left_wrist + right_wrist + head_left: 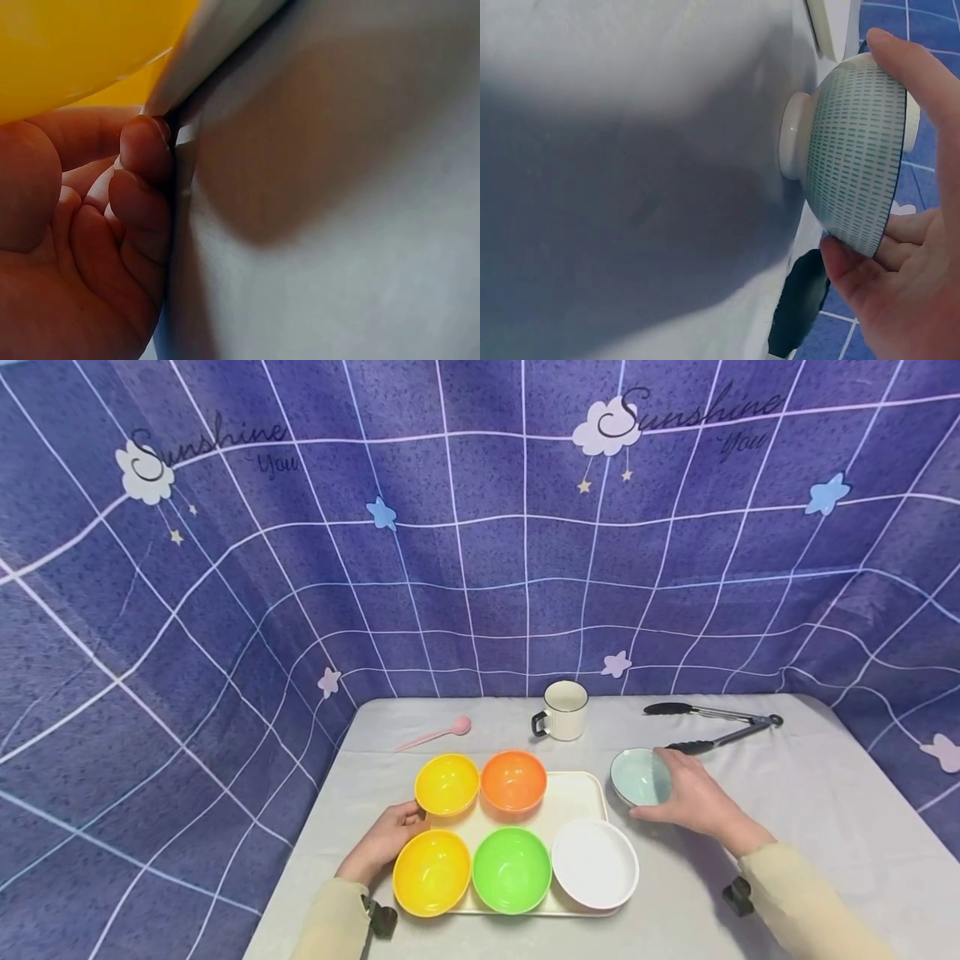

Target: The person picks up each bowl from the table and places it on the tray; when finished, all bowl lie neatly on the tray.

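Observation:
My right hand [693, 793] grips a pale blue-green bowl [637, 777] by its rim and side, just right of the tray. In the right wrist view this bowl [855, 154] shows green dashes and a white foot; whether the foot touches the cloth I cannot tell. My left hand [390, 837] holds the left edge of a cream tray [577, 793], its fingers curled at the rim in the left wrist view. On the tray stand two yellow bowls [447, 785] [432, 872], an orange bowl [513, 782], a green bowl [512, 870] and a white bowl [595, 864].
Behind the tray are a pink spoon [461, 725] and a cream mug [566, 712] with a dark handle. Black-ended tongs [738, 727] lie spread at the back right. A pale cloth [810, 827] covers the table, and a blue patterned curtain [480, 552] hangs behind.

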A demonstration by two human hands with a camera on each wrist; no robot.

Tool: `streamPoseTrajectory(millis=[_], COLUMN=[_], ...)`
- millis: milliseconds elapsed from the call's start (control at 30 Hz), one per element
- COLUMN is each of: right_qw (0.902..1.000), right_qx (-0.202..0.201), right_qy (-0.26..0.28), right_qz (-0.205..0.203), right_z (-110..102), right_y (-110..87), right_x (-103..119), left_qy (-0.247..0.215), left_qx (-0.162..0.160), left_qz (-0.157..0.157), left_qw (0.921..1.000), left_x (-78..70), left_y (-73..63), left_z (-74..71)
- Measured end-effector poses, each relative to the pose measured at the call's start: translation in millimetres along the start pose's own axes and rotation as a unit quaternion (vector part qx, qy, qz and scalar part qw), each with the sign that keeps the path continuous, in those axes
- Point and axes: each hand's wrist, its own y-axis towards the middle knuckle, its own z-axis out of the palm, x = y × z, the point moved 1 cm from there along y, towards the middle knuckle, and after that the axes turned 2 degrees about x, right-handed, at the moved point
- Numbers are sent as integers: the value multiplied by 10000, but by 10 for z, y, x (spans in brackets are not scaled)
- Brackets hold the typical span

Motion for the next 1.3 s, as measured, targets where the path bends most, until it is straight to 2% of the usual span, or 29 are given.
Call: streamPoseTrajectory(millis=[167, 867, 1300], right_qw=[9999, 9997, 9995], right_qx=[-53, -244, -212], right_qy=[127, 59, 167], right_qz=[-39, -45, -187], right_z=[15, 59, 58], right_y=[8, 25, 114], right_x=[6, -40, 97], left_qy=[40, 177, 184], left_qx=[-36, -27, -34], left_qz=[-5, -46, -84], left_qw=[10000, 9998, 9998], left_x=[4, 3, 3], left_y=[-8, -1, 1], left_z=[0, 29, 10])
